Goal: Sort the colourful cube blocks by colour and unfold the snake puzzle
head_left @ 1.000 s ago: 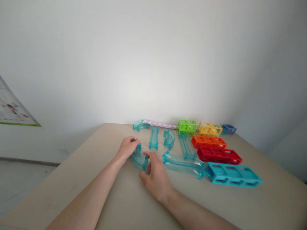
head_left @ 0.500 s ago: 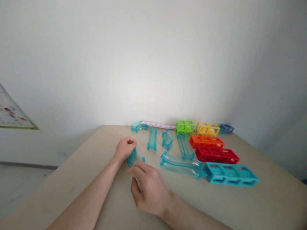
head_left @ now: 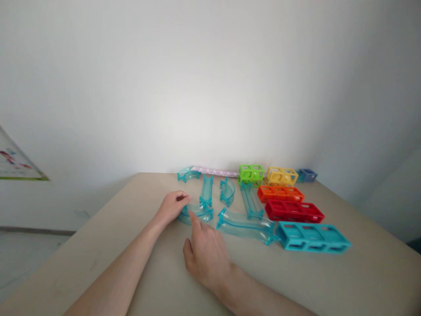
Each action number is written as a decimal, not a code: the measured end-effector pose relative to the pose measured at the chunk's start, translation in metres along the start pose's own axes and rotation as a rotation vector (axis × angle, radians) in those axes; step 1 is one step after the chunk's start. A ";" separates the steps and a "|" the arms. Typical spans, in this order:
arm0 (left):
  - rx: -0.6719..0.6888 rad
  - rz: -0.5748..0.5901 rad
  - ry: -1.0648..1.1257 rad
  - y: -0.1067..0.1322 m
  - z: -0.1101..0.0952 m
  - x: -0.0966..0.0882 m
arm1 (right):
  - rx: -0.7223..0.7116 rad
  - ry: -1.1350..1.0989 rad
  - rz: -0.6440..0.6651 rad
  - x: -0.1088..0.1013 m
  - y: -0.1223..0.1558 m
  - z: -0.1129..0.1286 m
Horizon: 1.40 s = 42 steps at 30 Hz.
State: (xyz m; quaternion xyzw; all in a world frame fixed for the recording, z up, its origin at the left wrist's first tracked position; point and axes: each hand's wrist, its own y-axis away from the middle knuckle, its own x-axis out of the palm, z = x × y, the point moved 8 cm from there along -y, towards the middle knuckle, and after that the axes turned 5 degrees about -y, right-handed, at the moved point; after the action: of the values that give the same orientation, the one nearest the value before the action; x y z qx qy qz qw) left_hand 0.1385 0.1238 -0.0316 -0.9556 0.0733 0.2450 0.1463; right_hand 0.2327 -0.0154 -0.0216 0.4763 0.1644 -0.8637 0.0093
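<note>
A second ago both hands pinched the curved track [head_left: 201, 213] on its edge. Now it lies flat on the bench [head_left: 108, 245], a little farther right, and the right hand [head_left: 206, 256] has let go and drawn back toward the near side. The left hand [head_left: 171, 207] keeps its fingers [head_left: 183, 199] curled closed on the track's left end. The right hand grasps nothing: its index finger [head_left: 194, 220] is stretched out with the tip at the track's near rim, and the other fingers are loosely bent. The track's right end sits just beside the near end of a straight track [head_left: 206, 193] and close to the left end of the S-shaped track [head_left: 245, 226]. Rightward the room is crowded, with a short curve [head_left: 226, 191], a second straight track [head_left: 251, 202], then the cyan block [head_left: 312, 237], red block [head_left: 294, 211] and orange block [head_left: 280, 193] in a row, and the green block [head_left: 251, 174] and yellow block [head_left: 281, 175] by the wall [head_left: 210, 87]. Left of the hands and on the near side the bench is bare as far as its slanting left edge.
</note>
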 end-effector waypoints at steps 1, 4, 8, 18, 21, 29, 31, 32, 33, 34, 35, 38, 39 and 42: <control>0.020 0.019 0.012 0.000 -0.002 0.001 | 0.014 0.013 0.010 0.001 0.000 -0.001; 0.059 0.054 0.030 0.001 -0.006 0.004 | 0.082 0.070 0.051 0.005 -0.001 -0.006; 0.065 0.041 0.038 0.001 -0.006 0.005 | 0.127 0.114 0.098 0.006 -0.002 -0.009; 0.006 -0.355 -0.038 -0.024 0.045 -0.031 | 0.006 0.028 0.090 0.004 0.001 0.001; -0.008 -0.429 -0.099 -0.038 0.059 -0.040 | -0.044 -0.003 0.134 0.006 0.002 0.007; 0.113 -0.260 -0.347 -0.079 0.047 -0.022 | -0.126 -0.046 0.130 0.007 0.003 0.012; 0.086 -0.216 -0.411 -0.086 0.050 -0.018 | -0.149 -0.042 0.137 0.009 0.003 0.012; 0.065 -0.208 -0.433 -0.088 0.051 -0.017 | -0.155 -0.040 0.139 0.010 0.003 0.012; 0.045 -0.211 -0.441 -0.090 0.053 -0.018 | -0.156 -0.039 0.142 0.011 0.004 0.012; 0.028 -0.228 -0.437 -0.091 0.054 -0.019 | -0.155 -0.039 0.143 0.012 0.003 0.012; 0.011 -0.249 -0.435 -0.090 0.055 -0.022 | -0.151 -0.040 0.143 0.012 0.003 0.011; -0.042 -0.344 -0.413 -0.086 0.057 -0.032 | -0.149 -0.044 0.141 0.013 0.002 0.011; -0.061 -0.386 -0.397 -0.084 0.058 -0.036 | -0.152 -0.046 0.140 0.013 0.002 0.011; -0.142 -0.554 -0.316 -0.075 0.066 -0.054 | -0.161 -0.051 0.134 0.013 0.002 0.012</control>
State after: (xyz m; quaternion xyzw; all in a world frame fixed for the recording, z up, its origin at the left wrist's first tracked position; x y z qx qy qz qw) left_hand 0.0783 0.2192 -0.0423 -0.8972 -0.2303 0.3456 0.1501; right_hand 0.2166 -0.0186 -0.0267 0.4620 0.2008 -0.8569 0.1095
